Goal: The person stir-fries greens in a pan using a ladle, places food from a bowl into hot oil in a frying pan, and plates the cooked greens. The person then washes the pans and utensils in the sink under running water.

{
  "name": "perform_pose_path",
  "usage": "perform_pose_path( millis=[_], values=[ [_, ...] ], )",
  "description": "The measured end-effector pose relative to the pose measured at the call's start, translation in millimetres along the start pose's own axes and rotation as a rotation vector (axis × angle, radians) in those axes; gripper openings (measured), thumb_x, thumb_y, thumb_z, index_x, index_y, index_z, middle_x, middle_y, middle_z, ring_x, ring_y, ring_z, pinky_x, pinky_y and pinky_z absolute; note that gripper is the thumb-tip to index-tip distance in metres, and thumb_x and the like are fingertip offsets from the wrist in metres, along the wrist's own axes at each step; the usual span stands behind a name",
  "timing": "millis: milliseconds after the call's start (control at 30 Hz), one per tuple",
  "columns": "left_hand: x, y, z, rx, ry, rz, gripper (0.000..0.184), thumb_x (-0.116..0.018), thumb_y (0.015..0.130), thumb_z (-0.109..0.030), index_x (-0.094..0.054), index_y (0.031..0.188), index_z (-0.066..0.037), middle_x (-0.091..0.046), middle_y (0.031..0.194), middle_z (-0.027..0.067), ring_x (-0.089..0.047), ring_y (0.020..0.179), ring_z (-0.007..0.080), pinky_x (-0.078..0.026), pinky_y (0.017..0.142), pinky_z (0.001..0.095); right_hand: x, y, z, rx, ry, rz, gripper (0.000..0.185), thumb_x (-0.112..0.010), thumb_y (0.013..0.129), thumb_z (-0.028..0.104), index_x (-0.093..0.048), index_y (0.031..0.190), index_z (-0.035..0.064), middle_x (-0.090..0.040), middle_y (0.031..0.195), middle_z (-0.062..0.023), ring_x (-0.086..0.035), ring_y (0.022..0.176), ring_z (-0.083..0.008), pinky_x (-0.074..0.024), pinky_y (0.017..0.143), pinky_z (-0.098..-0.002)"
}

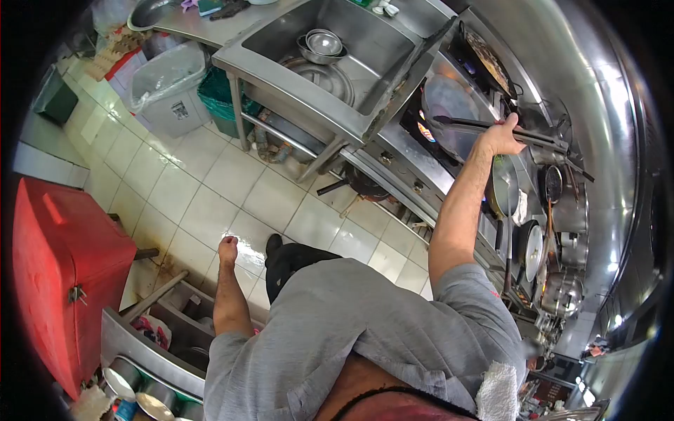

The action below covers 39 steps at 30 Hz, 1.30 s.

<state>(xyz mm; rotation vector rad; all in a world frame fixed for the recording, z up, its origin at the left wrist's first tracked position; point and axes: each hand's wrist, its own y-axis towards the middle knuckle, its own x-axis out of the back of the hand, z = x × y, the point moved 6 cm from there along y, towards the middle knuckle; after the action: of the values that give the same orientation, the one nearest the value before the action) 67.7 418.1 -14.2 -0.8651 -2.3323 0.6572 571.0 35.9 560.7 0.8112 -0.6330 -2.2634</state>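
Note:
My right hand [502, 137] is closed around a pair of long dark tongs [465, 123] over the stove. The tips of the tongs point left, above a wide steaming pan [451, 105]. Just below my right hand sits a smaller pan [504, 184] with a long handle. A large dark wok [486, 59] with food in it stands behind. My left hand [228, 247] hangs low over the tiled floor, its fingers curled; whether anything is inside them is too small to tell.
A steel sink [330, 24] with metal bowls [324, 43] stands ahead. A grey bin [168, 91] and a green-lined bin [228, 95] are beside it. At the left stands a red box [70, 259]. Pots [562, 293] line the right side.

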Motion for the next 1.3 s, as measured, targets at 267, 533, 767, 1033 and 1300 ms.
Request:
perform_pose_path(
  millis=[267,533,767,1033,1300],
  values=[
    [-41,-1,45,-0.019,0.102,0.122,0.032,-0.059,0.074,-0.021,-0.061,0.094,0.003,-0.064,0.090,0.0174,-0.060,0.086,0.0274,-0.046,0.077,0.0340,54,29,-2,-0.061,0.095,0.017,0.021,-0.064,0.070,-0.004,-0.044,0.075,-0.0025,-0.052,0.060,-0.0101,-0.048,0.042,-0.0161,-0.0440,0.042,-0.0293],
    [-47,-29,62,0.006,0.226,0.124,0.028,-0.058,0.075,-0.018,-0.060,0.095,0.002,-0.058,0.067,0.0072,-0.051,0.054,0.0132,-0.042,0.049,0.0283,103,101,-40,-0.186,0.184,0.185,0.026,-0.067,0.070,-0.004,-0.044,0.079,0.0010,-0.052,0.056,-0.0100,-0.052,0.045,-0.0190,-0.0484,0.042,-0.0300],
    [-73,-7,38,0.004,0.197,0.174,0.035,-0.060,0.074,-0.024,-0.061,0.094,0.005,-0.063,0.091,0.0202,-0.060,0.088,0.0306,-0.046,0.079,0.0361,100,116,-39,-0.170,0.101,0.249,0.022,-0.069,0.073,0.005,-0.048,0.077,0.0016,-0.055,0.059,-0.0091,-0.054,0.048,-0.0191,-0.0502,0.049,-0.0311],
    [-87,-10,-32,-0.133,0.267,0.201,0.037,-0.057,0.074,-0.028,-0.061,0.096,0.002,-0.063,0.095,0.0192,-0.060,0.091,0.0319,-0.046,0.081,0.0359,12,44,-1,-0.112,0.154,0.250,0.018,-0.068,0.073,0.006,-0.052,0.074,-0.0011,-0.055,0.061,-0.0073,-0.053,0.049,-0.0158,-0.0438,0.048,-0.0279],
    [-82,-3,-24,-0.126,0.203,0.186,0.036,-0.057,0.074,-0.029,-0.062,0.094,0.001,-0.063,0.094,0.0179,-0.060,0.089,0.0309,-0.047,0.080,0.0359,-51,-5,-10,-0.016,0.084,0.273,0.019,-0.068,0.069,0.002,-0.050,0.072,-0.0018,-0.054,0.061,-0.0066,-0.051,0.046,-0.0141,-0.0429,0.044,-0.0263]
  ],
)
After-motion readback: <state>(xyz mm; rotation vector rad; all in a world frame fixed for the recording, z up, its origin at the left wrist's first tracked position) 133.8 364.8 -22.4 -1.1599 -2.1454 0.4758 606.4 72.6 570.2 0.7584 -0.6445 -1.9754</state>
